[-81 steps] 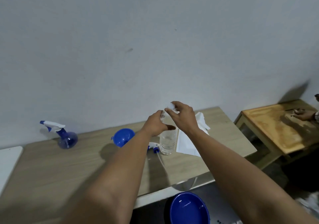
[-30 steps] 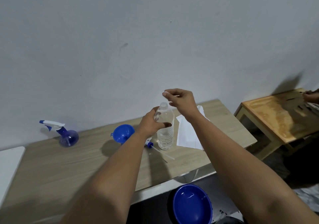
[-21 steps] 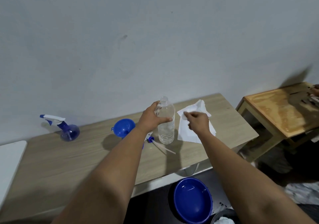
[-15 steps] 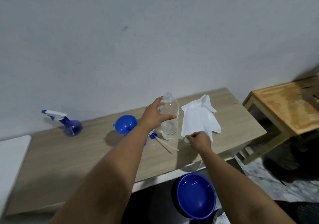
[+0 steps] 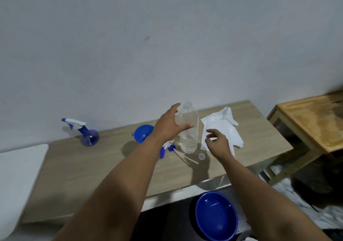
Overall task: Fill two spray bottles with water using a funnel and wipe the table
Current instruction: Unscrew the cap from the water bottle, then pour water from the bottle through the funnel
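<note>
A clear water bottle stands uncapped on the wooden table, and my left hand grips its upper part. Its small cap lies on the table just in front. My right hand hovers with loosely curled fingers above the cap, holding nothing, over the near edge of a white cloth. A blue funnel lies behind my left wrist. A detached spray head with its dip tube lies beside the bottle. A blue spray bottle stands at the far left.
A blue basin sits on the floor below the table's front edge. A second wooden table stands to the right. A white surface adjoins the table on the left. A grey wall backs the table.
My right hand took the cap off the bottle, carried it down past the cloth and let it go on the table. My left hand has kept its hold on the bottle.
</note>
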The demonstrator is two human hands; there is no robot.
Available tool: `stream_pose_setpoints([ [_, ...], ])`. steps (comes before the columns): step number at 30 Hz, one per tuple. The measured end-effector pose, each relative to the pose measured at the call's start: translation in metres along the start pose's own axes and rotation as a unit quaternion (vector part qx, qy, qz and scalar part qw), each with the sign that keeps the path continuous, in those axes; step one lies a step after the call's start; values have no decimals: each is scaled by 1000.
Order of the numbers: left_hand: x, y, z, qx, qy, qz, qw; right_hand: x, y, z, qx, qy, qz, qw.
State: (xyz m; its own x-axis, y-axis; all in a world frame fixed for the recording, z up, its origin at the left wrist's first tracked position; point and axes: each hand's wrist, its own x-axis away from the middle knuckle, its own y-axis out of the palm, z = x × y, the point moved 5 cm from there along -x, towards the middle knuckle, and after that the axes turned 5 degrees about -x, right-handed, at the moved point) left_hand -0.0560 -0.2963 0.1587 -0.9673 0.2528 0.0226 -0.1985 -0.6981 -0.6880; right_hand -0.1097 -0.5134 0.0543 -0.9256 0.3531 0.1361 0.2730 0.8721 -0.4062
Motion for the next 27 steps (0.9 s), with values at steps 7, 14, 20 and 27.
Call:
stream_pose_setpoints([
  [7, 37, -63, -27, -220, 49, 114, 967, -8, 29, -62, -84, -43, -147, 985],
  [14, 59, -76, -84, -235, -50, 47, 970, -11, 63, -59, -102, -73, -13, 992],
  [20, 65, -68, -107, -142, -112, -12, 983, 1, 52, -77, -150, -81, 59, 984],
  [27, 69, -63, -119, -90, -112, -12, 990, 13, 29, -138, -156, -152, 46, 975],
])
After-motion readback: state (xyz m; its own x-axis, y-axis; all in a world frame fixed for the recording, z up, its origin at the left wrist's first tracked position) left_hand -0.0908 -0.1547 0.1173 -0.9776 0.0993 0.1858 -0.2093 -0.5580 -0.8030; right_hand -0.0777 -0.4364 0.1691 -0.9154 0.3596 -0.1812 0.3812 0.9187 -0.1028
